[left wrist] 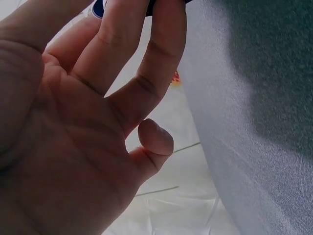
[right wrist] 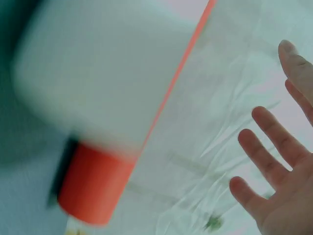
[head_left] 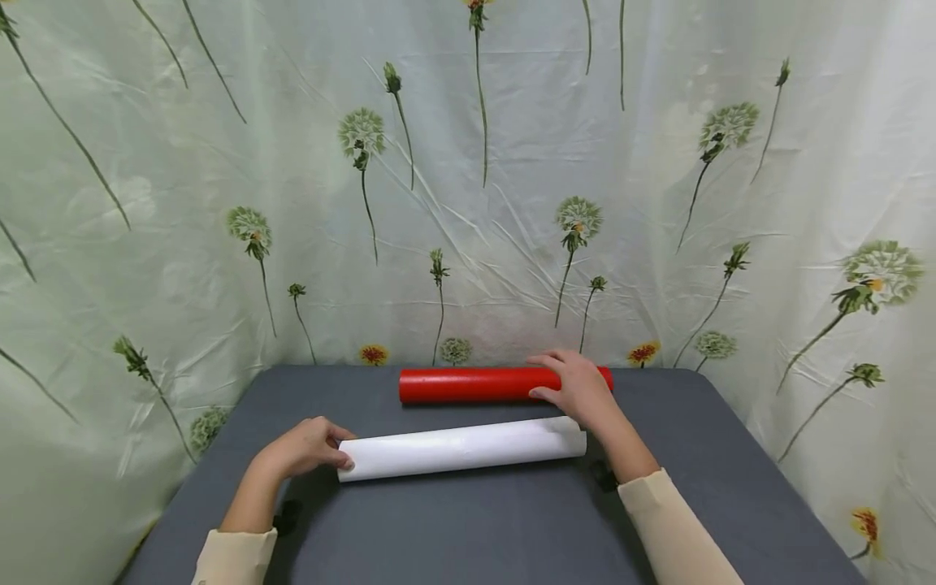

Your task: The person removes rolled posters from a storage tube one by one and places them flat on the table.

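Observation:
A white paper roll (head_left: 468, 448) lies across the dark grey table, its left end tipped slightly nearer to me. My left hand (head_left: 310, 447) pinches that left end between thumb and fingers. In the left wrist view, a dark blue edge (left wrist: 98, 9) shows at the fingertips. Behind the white roll lies a shiny red roll (head_left: 468, 385), parallel to the table's back edge. My right hand (head_left: 585, 390) is over the red roll's right part, fingers spread and holding nothing. The white roll (right wrist: 107, 73) appears large and blurred in the right wrist view, overlapping the red roll.
The grey table (head_left: 453, 536) has rounded back corners. A pale curtain (head_left: 468, 203) printed with dandelions and flowers hangs right behind it and along both sides. Dark wrist cameras sit under both wrists, above the tabletop.

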Motion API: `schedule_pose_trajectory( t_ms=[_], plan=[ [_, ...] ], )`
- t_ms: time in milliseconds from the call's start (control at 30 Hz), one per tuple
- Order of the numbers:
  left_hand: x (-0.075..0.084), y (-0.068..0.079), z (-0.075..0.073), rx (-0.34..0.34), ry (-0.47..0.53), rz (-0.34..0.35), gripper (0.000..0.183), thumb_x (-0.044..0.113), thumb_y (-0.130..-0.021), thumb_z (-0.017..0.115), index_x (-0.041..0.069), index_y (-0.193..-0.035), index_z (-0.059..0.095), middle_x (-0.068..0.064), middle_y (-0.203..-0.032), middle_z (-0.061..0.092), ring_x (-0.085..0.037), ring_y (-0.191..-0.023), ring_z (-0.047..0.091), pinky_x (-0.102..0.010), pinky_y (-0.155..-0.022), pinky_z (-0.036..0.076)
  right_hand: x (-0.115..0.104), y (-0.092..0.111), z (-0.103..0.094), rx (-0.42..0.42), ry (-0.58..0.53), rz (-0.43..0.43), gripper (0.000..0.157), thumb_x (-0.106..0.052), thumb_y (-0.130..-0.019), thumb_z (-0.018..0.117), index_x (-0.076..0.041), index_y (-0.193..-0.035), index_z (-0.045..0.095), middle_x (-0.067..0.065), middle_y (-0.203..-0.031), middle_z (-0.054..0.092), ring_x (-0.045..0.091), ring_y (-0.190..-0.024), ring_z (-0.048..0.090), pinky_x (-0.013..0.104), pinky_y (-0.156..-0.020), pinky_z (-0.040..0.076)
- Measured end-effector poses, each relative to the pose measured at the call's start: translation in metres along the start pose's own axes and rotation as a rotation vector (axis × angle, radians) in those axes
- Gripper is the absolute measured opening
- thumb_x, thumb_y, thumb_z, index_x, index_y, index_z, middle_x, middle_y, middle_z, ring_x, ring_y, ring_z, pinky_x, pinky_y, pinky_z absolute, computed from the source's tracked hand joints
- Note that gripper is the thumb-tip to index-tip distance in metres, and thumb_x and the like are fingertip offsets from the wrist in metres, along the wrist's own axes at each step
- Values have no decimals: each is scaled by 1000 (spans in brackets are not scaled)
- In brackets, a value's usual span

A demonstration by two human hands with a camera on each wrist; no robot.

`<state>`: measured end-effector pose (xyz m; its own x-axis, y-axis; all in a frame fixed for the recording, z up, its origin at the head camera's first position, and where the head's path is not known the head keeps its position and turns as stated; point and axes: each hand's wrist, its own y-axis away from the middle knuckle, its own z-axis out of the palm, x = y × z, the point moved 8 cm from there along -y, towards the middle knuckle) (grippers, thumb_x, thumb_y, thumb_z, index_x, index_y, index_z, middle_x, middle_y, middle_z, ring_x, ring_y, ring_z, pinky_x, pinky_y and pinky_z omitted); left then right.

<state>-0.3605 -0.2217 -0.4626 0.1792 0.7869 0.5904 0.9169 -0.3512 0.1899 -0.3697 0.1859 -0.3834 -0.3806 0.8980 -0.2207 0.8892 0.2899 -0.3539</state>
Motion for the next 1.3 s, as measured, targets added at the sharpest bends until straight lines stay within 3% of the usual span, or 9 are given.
schedule_pose_trajectory(
  t_ms=[167, 267, 467, 600, 700, 800, 967, 1100, 1300],
  plan=[
    [3, -1, 2, 7, -15, 15, 41, 17, -82, 91, 2, -118, 80, -2, -92, 79, -12, -79, 63, -32, -74, 54, -48, 33, 11, 6, -41, -50, 54, -32, -85, 89, -28, -136, 72, 4, -131, 71, 29, -123, 65, 54, -105, 52],
    [7, -2, 4, 12, -32, 22, 40, 18, -82, 91, 3, -118, 81, -3, -93, 80, -12, -79, 62, -32, -73, 53, -62, 46, 22, 12, -24, -35, 51, -33, -84, 91, -30, -132, 75, -1, -116, 73, 20, -106, 67, 41, -89, 57],
    [13, -5, 5, 10, -34, 40, 36, 17, -81, 91, 7, -115, 82, -4, -97, 81, -13, -79, 60, -32, -73, 52, -52, 56, 47, -13, -2, 108, 52, -34, -82, 91, -33, -131, 74, -10, -74, 63, 9, -64, 52, 28, -56, 38],
    [15, -4, 5, 26, -70, 31, 37, 18, -80, 92, 9, -114, 83, -3, -97, 81, -12, -81, 62, -36, -78, 53, -41, 61, 57, 5, -7, 162, 49, -34, -81, 91, -31, -128, 76, -11, -64, 63, 10, -57, 52, 31, -53, 37],
    [16, 0, 3, 58, -147, -14, 44, 22, -79, 93, 12, -121, 82, -1, -96, 80, -13, -83, 62, -41, -85, 45, -40, 62, 60, 18, -13, 162, 46, -34, -81, 91, -30, -124, 78, -11, -62, 61, 11, -55, 51, 31, -52, 36],
    [29, 4, -1, 100, -258, -46, 57, 30, -79, 93, 15, -131, 77, -6, -111, 79, -22, -98, 68, -50, -89, 39, -36, 62, 63, 24, -6, 161, 42, -36, -81, 91, -30, -121, 79, -11, -60, 58, 10, -55, 49, 30, -53, 36],
    [74, 17, 3, 244, -386, 95, 66, 38, -83, 90, 21, -144, 68, -13, -139, 67, -38, -123, 63, -60, -96, 43, -37, 62, 62, 34, 30, 153, 39, -38, -79, 92, -32, -116, 81, -12, -59, 57, 12, -54, 49, 31, -53, 37],
    [110, 14, 20, 364, -457, 254, 62, 36, -87, 86, 25, -145, 68, -10, -139, 66, -35, -121, 62, -53, -92, 49, -36, 60, 60, 47, 44, 158, 39, -39, -78, 92, -33, -115, 81, -12, -58, 57, 14, -53, 49, 32, -52, 37],
    [135, -1, 55, 393, -486, 398, 54, 30, -88, 86, 22, -140, 72, -14, -140, 66, -37, -116, 65, -55, -90, 54, -34, 59, 64, 37, 29, 167, 39, -39, -78, 92, -33, -115, 81, -11, -58, 57, 15, -54, 49, 33, -52, 37]
  ],
)
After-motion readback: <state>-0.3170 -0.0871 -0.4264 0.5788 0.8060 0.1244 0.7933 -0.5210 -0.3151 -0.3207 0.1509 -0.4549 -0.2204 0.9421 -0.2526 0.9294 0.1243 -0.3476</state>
